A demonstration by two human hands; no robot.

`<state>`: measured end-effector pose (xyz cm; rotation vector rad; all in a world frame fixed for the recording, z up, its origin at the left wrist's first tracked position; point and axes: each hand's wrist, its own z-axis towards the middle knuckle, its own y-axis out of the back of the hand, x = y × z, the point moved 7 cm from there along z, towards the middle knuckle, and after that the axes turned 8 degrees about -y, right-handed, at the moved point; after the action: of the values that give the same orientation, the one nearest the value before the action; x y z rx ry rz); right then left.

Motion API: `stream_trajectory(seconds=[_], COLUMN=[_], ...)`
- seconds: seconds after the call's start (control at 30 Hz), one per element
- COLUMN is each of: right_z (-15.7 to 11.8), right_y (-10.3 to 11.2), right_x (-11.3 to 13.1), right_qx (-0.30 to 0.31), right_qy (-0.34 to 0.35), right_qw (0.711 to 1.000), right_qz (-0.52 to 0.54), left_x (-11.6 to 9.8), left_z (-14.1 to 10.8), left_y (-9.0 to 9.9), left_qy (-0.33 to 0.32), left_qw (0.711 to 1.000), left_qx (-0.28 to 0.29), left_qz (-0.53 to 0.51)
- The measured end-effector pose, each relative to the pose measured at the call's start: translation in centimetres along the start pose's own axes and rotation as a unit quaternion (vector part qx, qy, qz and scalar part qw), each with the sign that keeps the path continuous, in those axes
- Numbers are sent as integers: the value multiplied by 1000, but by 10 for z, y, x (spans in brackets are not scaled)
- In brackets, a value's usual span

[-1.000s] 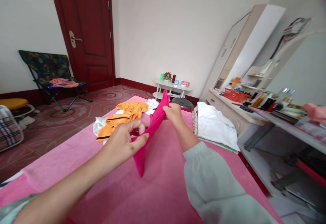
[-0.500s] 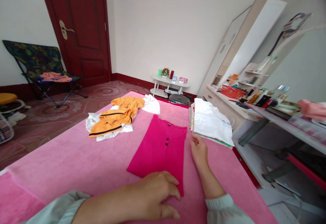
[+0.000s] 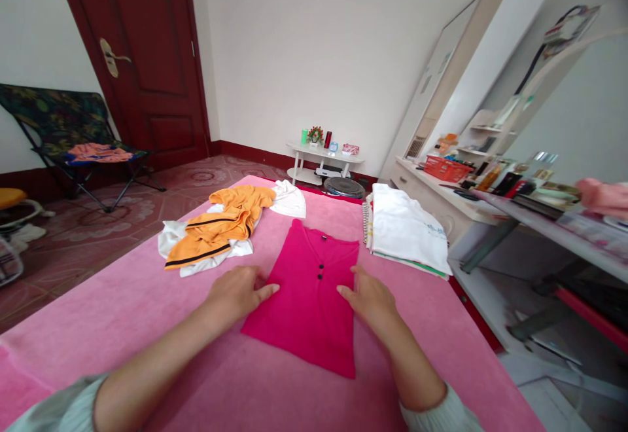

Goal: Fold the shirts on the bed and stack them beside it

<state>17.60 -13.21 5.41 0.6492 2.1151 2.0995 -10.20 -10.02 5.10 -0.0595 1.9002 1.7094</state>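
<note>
A magenta shirt [image 3: 309, 321] with two dark buttons lies folded flat on the pink bed cover [image 3: 196, 360], its neckline facing away from me. My left hand [image 3: 238, 293] is at its left edge, the thumb over the fabric and the fingers curved down beside it. At the opposite edge is my right hand [image 3: 371, 298], with thumb and index finger apart over the cloth. Neither hand visibly pinches the fabric; the undersides of the fingers are hidden.
Beyond my left hand lie a crumpled orange garment [image 3: 230, 219] and white clothes [image 3: 289, 199]. A stack of folded clothes [image 3: 405, 226] with a white top sits at the right. A cluttered dressing table [image 3: 471, 206] stands past the bed's right side.
My left hand has moved from the shirt's near edge up and left to its left side. The right hand has shifted left from beside the stack onto the shirt's right edge.
</note>
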Motion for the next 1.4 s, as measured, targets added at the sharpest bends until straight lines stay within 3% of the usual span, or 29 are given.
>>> stream_trajectory(seconds=[0.13, 0.27, 0.37, 0.47, 0.53, 0.63, 0.7, 0.77, 0.87, 0.93, 1.03, 1.1, 1.17, 1.3, 1.4], right_z=[-2, -1, 0, -1, -2, -5, -5, -4, -3, -6, -16, -17, -7, 55, 120], right_y=[-8, -12, -7, 2, 4, -3, -13, -20, -18, -2, 44, 85, 129, 204, 219], right_x=[5, 3, 8, 16, 21, 28, 28, 25, 21, 21, 19, 9, -5, -40, -69], right_qx=[18, -6, -36, -55, -44, 33, 88, 104, 59, -6, -129, -208, -279, -372, -326], right_qy=[38, 59, 75, 92, 101, 106, 99, 89, 89, 115, 169, 185, 191, 151, 70], right_qw=[997, 985, 957, 906, 872, 839, 823, 813, 813, 828, 858, 876, 892, 909, 940], right_qz=[66, 159, 277, 410, 477, 533, 552, 566, 572, 549, 468, 394, 300, 111, 71], left_x=[-2, -11, -43, -93, -125, -155, -163, -167, -169, -160, -123, -94, -71, -57, -63], left_z=[-2, -2, -4, -6, -5, -2, -1, -4, -8, -1, 23, 42, 60, 77, 79], left_y=[-10, -16, -3, 9, 4, -22, -43, -56, -50, -33, -13, -15, -31, -62, -67], left_qy=[1, -61, -155, -252, -298, -335, -340, -349, -361, -330, -246, -195, -162, -147, -162], left_qw=[999, 991, 969, 940, 930, 922, 920, 913, 891, 880, 879, 895, 920, 950, 952], left_qx=[-10, -47, -103, -128, -111, -70, -48, -29, -22, -57, -158, -208, -198, -141, -129], left_qz=[-40, -114, -165, -189, -186, -180, -188, -208, -274, -336, -377, -343, -297, -238, -226])
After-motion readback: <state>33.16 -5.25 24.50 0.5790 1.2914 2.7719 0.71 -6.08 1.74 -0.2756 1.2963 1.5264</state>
